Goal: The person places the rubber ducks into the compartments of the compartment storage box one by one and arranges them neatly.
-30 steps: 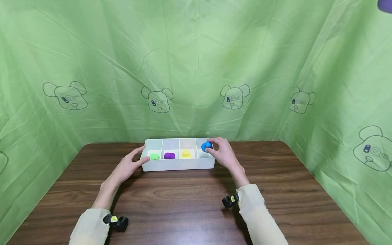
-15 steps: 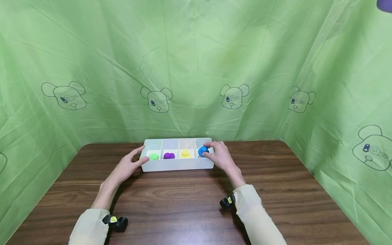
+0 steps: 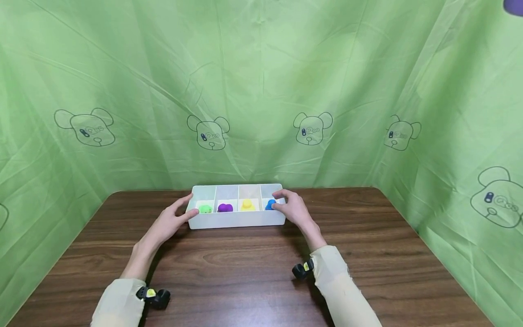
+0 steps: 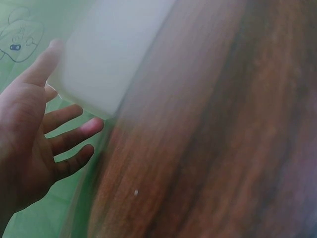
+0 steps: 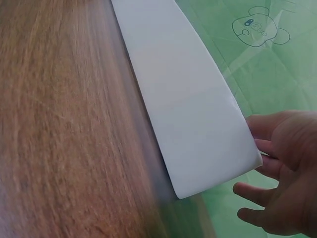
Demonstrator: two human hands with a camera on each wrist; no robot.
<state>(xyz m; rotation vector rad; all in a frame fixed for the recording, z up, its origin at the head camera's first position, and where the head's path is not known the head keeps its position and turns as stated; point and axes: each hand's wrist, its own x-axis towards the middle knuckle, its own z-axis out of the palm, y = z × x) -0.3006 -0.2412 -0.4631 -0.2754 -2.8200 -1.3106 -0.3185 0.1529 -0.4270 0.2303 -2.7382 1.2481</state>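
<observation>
A white box (image 3: 237,220) with several compartments stands at the far side of the wooden table. From left to right its compartments hold a small green toy (image 3: 205,209), a purple one (image 3: 225,207), a yellow one (image 3: 247,205) and a blue one (image 3: 270,204). My right hand (image 3: 295,210) is over the box's right end, thumb and index finger apart, with the blue toy low in the compartment beside them. My left hand (image 3: 168,222) rests at the box's left end, its thumb at the near rim; in the left wrist view the other fingers (image 4: 67,141) are spread loosely.
The brown wooden table (image 3: 229,272) extends toward me in front of the box. Close behind its far edge hangs a green curtain (image 3: 261,91) printed with bear heads. A purple object (image 3: 514,7) shows at the top right corner.
My right hand has moved slightly left and lowered the blue toy into the rightmost compartment, then let it go. My left hand has stayed at the box's left end.
</observation>
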